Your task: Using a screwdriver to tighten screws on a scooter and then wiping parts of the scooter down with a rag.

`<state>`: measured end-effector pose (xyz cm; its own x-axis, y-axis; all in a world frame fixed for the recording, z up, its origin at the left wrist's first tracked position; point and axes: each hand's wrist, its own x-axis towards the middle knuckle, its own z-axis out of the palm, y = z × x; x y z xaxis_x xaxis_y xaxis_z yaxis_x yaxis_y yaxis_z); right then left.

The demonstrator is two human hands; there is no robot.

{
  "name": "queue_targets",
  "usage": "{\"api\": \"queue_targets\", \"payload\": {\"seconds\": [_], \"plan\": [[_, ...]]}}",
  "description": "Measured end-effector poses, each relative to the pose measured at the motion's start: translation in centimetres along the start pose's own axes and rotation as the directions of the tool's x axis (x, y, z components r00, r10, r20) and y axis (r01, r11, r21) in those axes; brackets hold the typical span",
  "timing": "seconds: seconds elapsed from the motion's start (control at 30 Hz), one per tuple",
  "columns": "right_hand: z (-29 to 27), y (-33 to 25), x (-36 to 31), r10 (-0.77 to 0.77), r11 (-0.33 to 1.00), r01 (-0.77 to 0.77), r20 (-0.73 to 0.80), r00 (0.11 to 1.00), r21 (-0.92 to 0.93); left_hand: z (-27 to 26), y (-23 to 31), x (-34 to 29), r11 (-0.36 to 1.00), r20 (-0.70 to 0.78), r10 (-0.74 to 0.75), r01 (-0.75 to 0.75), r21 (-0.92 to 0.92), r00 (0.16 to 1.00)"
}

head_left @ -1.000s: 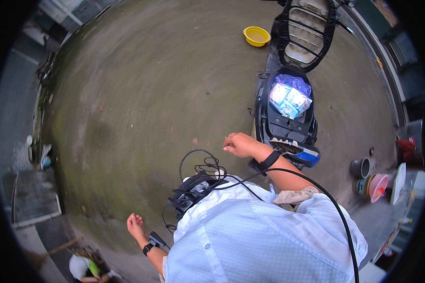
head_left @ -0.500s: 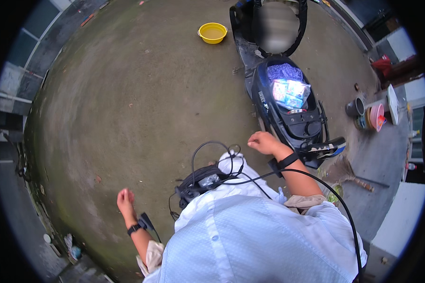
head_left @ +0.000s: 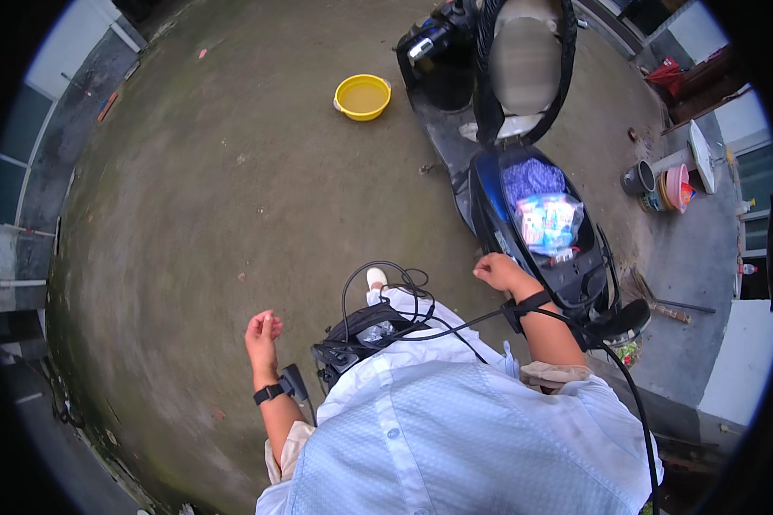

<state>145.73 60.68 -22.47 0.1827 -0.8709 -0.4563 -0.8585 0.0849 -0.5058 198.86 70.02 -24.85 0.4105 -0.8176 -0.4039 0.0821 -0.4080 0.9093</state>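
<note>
My left hand (head_left: 264, 333) hangs over the concrete at left, its fingers curled in and nothing seen in them. My right hand (head_left: 500, 272), also loosely closed and empty, is beside the dark scooter (head_left: 483, 196). The scooter's seat (head_left: 567, 69) is tipped up. Inside its open storage well lie a purple patterned cloth bundle (head_left: 532, 179) and a clear plastic bag of colourful packets (head_left: 548, 223). Both wrists wear black straps. Black cables (head_left: 455, 324) run across my front near a black waist bag (head_left: 352, 348).
A yellow basin (head_left: 362, 97) stands on the concrete ground (head_left: 189, 197) left of the scooter. At right are a dark bucket (head_left: 638, 178), a pink tub (head_left: 678, 188) and a broom (head_left: 661, 311). Walls line both sides.
The basin and scooter appear lower and nearer in the view. My left hand has come up and rightward, and a white shoe shows ahead of me. My right hand remains near the scooter.
</note>
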Motion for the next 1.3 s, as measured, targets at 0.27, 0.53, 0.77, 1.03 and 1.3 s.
{"api": "queue_targets", "payload": {"seconds": [0.27,0.53,0.77,1.03,1.3], "plan": [[-8.5,-10.9,14.8,-0.077,0.997,0.078,-0.088,0.993,0.003,-4.7,7.0,14.4,0.997,-0.173,-0.070,0.074,0.015,0.982],[-8.7,-14.4,27.6,0.118,0.990,-0.113,-0.052,0.992,0.087,-4.4,10.7,34.0,0.992,-0.070,-0.125,0.126,0.015,0.990],[-12.0,-19.7,36.9,0.108,0.991,-0.096,-0.133,0.985,0.094,-2.6,22.1,53.9,0.980,0.054,-0.047,0.035,0.195,0.997],[-15.8,-22.8,44.5,0.256,0.946,-0.191,-0.242,0.936,0.261,10.8,32.9,71.7,0.967,0.276,-0.003,-0.068,0.247,0.961],[-33.4,-25.5,54.5,0.131,0.991,-0.059,-0.883,0.451,0.117,25.3,41.6,79.1,0.944,0.539,-0.034,-0.150,0.293,0.841]]}}
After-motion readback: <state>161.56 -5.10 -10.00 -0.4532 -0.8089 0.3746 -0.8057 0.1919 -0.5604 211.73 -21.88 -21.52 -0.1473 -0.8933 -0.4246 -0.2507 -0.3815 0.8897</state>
